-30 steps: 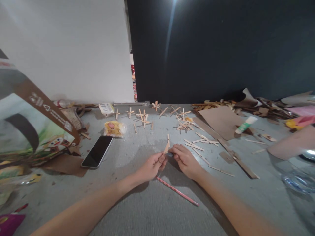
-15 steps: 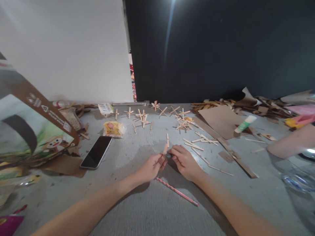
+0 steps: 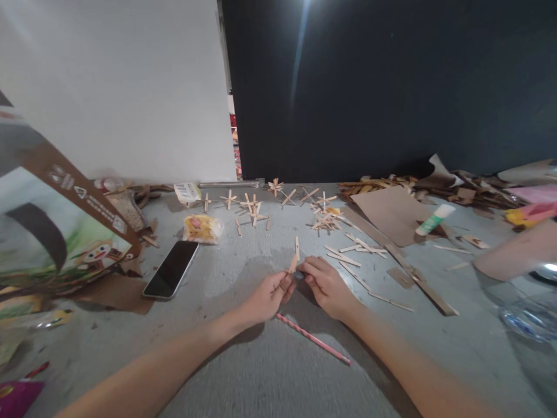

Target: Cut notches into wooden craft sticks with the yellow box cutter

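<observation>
My left hand (image 3: 273,293) is closed on a short wooden craft stick (image 3: 293,265), which points up from its fingertips. Close beside it, my right hand (image 3: 324,283) has its fingers pinched together near the stick; whatever lies between them is hidden. Another wooden stick (image 3: 297,247) lies on the grey table just beyond both hands. A pink striped pencil (image 3: 313,339) rests between my forearms. Several crossed-stick shapes (image 3: 255,209) stand or lie farther back, and loose sticks (image 3: 361,247) are scattered to the right.
On the left are a black phone (image 3: 171,270), a yellow packet (image 3: 202,229) and a large printed bag (image 3: 65,232). To the right lie cardboard pieces (image 3: 387,217), a glue stick (image 3: 435,219) and a clear tape roll (image 3: 528,320). A dark panel (image 3: 383,87) rises behind the table.
The stick in my left hand has tilted very slightly. Both hands otherwise keep their places, and the things on the table stay where they were.
</observation>
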